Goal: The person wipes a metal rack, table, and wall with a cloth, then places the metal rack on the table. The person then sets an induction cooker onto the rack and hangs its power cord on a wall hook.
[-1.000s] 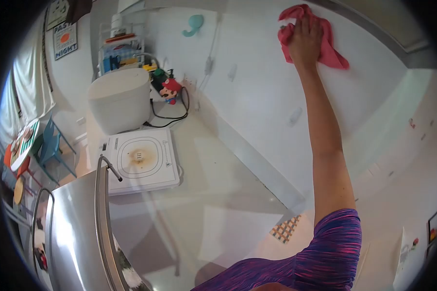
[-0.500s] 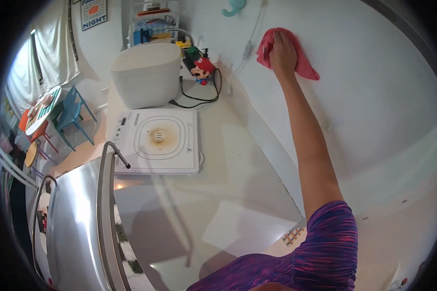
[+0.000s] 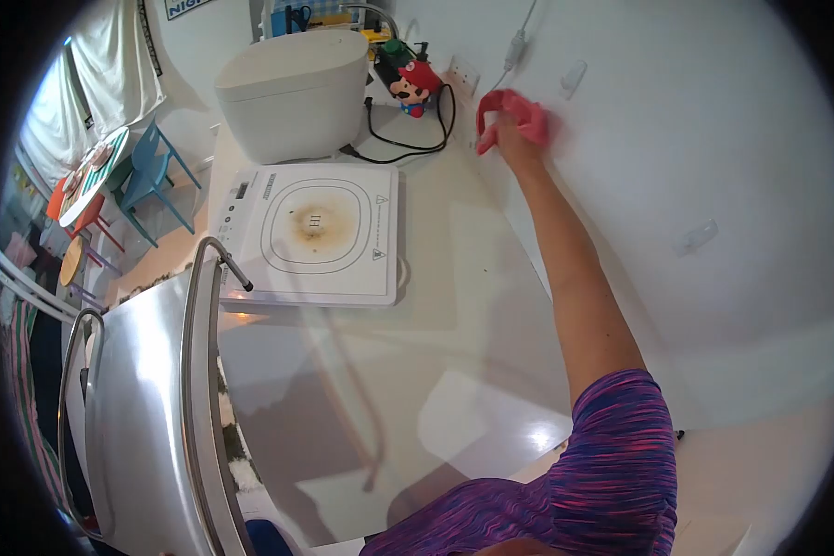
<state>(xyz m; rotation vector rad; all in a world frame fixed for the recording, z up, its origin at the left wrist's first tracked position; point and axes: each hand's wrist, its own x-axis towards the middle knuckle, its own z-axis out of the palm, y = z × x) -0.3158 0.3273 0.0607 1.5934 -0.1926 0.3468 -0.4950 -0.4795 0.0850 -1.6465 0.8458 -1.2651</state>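
My right hand (image 3: 519, 141) reaches forward to the white wall (image 3: 639, 176) and presses a pink cloth (image 3: 528, 113) against its lower part. The fingers are closed into the cloth and partly covered by it. Left of the hand, a black cord (image 3: 415, 148) curls on the counter (image 3: 454, 278), beside a red-capped figure (image 3: 415, 88). A wall socket (image 3: 464, 74) is just above and left of the cloth. My left hand is out of the frame.
A white induction cooktop (image 3: 317, 236) with brown stains lies on the counter, in front of a white lidded container (image 3: 292, 97). Nearer on the left stands a shiny metal panel (image 3: 144, 389) with curved tube handles. Blue chairs (image 3: 148, 176) and a table (image 3: 93, 181) are beyond.
My right hand and the cloth have moved down the wall and slightly left, closer to the counter. The cloth is more bunched up. The view has tilted downward.
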